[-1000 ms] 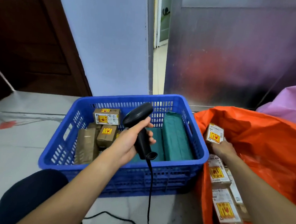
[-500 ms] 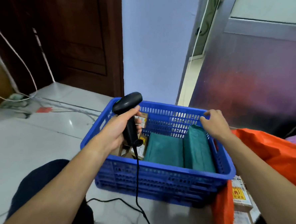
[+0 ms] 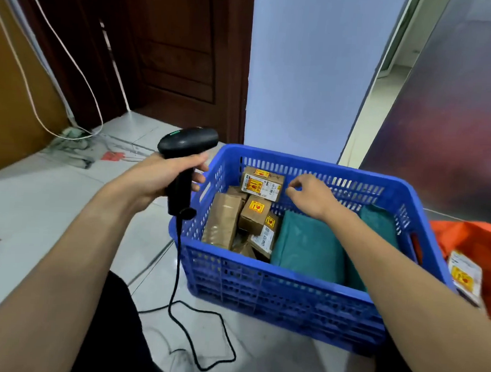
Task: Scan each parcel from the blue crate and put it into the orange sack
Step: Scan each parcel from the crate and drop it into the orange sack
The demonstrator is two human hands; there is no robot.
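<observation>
Head view: the right hand has left the orange sack, crossed the rim of the blue crate and now hovers inside it, so the next pick is on. Its fingers are loosely curled and hold nothing. Just beyond their tips leans the labelled parcel, a brown carton with a white label and a yellow sticker. More brown boxes lie below them, green packages under the wrist. The left hand grips the scanner, fingers wrapped round its handle, outside the crate's left wall.

Right hand moved from crate rim toward the labelled box.
</observation>
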